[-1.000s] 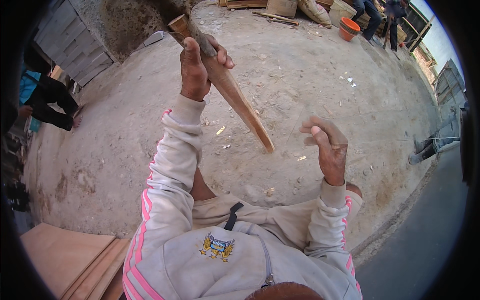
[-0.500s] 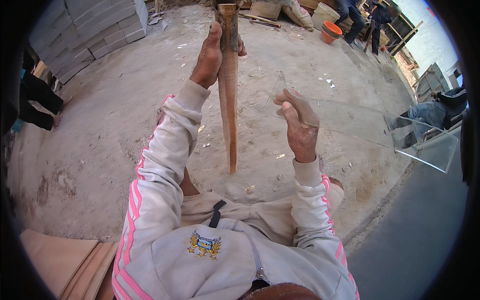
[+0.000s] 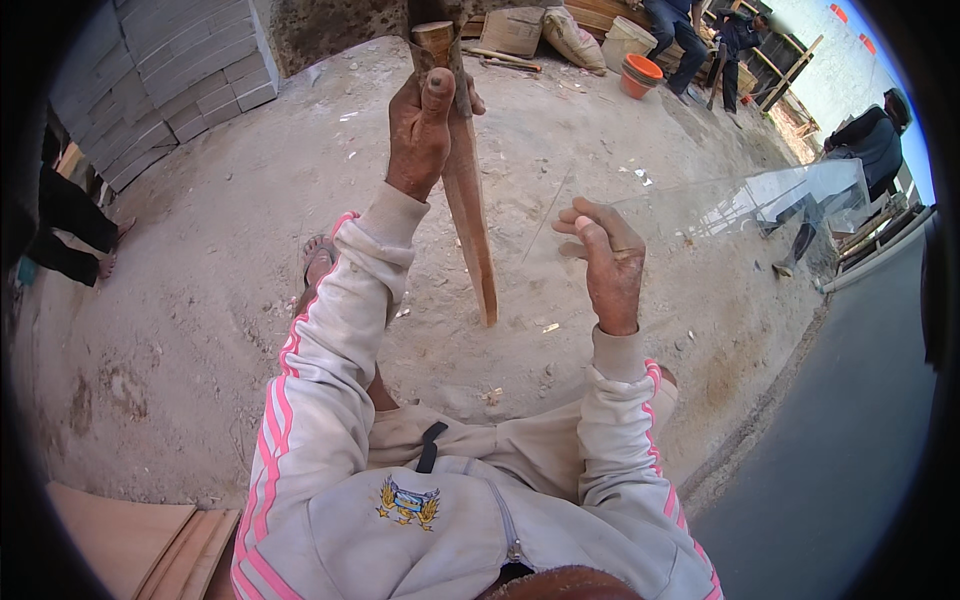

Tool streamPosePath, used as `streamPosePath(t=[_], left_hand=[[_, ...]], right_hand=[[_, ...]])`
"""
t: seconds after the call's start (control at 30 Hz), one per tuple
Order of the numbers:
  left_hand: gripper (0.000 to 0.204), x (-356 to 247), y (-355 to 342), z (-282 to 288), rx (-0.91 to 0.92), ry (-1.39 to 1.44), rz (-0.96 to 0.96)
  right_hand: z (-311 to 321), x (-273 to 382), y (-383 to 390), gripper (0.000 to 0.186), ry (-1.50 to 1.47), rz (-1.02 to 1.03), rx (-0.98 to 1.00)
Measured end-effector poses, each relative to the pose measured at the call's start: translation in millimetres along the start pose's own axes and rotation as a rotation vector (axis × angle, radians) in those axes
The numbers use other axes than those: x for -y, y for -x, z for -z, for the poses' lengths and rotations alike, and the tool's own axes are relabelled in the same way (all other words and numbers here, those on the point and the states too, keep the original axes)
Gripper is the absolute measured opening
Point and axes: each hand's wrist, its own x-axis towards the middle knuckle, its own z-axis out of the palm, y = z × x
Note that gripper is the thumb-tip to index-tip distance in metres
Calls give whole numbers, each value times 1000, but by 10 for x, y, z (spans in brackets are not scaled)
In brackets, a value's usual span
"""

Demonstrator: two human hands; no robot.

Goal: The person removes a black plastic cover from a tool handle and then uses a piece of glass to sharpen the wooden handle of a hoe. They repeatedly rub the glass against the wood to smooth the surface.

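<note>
Grey blocks (image 3: pixel 205 75) are stacked at upper left, an orange bucket (image 3: pixel 640 78) at upper right. The raised left hand (image 3: pixel 418 140) grips the hoe (image 3: pixel 462 180) near its socket; the right hand (image 3: pixel 612 265), fingers curled, pinches a clear pane (image 3: pixel 735 208). The hoe's broad blade (image 3: pixel 340 30) looks rust-mottled, its tapered wooden handle (image 3: pixel 477 250) slanting toward the person.

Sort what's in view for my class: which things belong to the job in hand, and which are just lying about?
In the job:
wooden handle, held in the left hand
rusty metal blade, by the handle's top end
clear sheet, held in the right hand

Just lying about:
orange bucket
pale bucket
sack
stacked grey blocks
flat boards, lower left
</note>
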Motion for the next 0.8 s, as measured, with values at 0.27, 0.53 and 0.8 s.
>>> streamPosePath(t=[0.27, 0.53, 0.8], left_hand=[[45, -127, 306, 183, -235, 228, 140], [38, 74, 885, 121, 34, -148, 330], [38, -190, 1042, -34, 137, -131, 465]], right_hand=[[257, -287, -19, 29, -36, -45, 9], [49, -545, 86, 26, 70, -96, 2], [-46, -779, 163, 28, 150, -64, -57]])
